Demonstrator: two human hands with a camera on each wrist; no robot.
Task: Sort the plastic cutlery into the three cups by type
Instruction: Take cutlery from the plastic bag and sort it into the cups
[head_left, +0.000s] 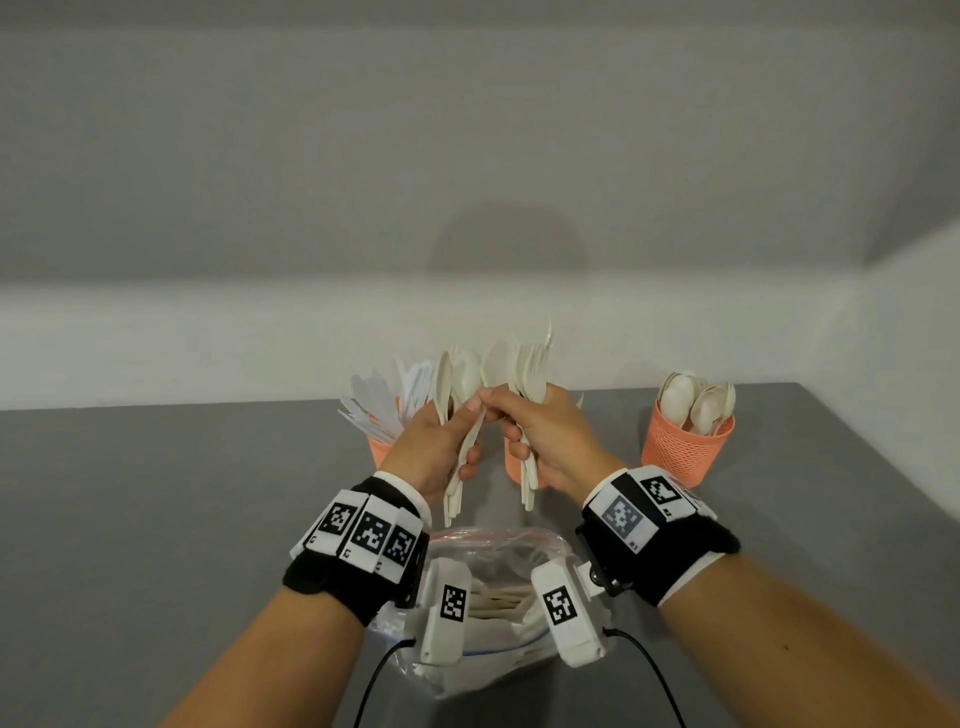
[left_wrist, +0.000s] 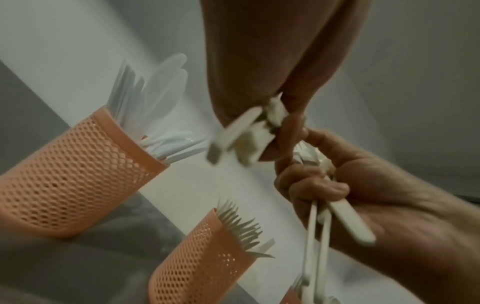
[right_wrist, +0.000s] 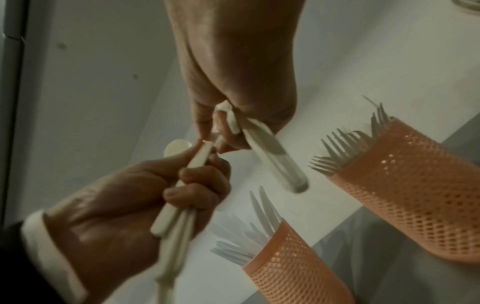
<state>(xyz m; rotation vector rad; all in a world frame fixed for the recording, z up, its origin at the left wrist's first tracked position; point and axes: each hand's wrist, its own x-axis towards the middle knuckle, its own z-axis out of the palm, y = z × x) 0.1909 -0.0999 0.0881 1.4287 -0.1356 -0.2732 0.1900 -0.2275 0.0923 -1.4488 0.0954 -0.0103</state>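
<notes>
Nearest to me, between my wrists, a clear plastic bag (head_left: 493, 582) lies on the grey tabletop (head_left: 156, 493) with more pale cutlery inside. Above it my left hand (head_left: 436, 441) is clenched round a small bundle of spoons (head_left: 457, 384), bowls up and handles hanging below the fist. My right hand (head_left: 545, 436) grasps a second bundle (head_left: 530, 364), which looks like forks mixed with a spoon or two, though the blur keeps me from being sure. Both grips meet at the fingertips, thumb and forefinger of each touching one piece between the bundles; I judge I am passing a stray spoon across so each hand ends up with one type only.

Beyond my hands stand three orange mesh cups. At my left, the knife cup (head_left: 382, 447) fans out flat white blades. Behind my right hand, largely hidden in the head view, the fork cup (right_wrist: 415, 185) shows its tines in the wrist view. Well apart to my right, the spoon cup (head_left: 685, 447) holds a cluster of spoon bowls. Holding the bundles upright over the cups keeps the heads visible for telling types apart.
</notes>
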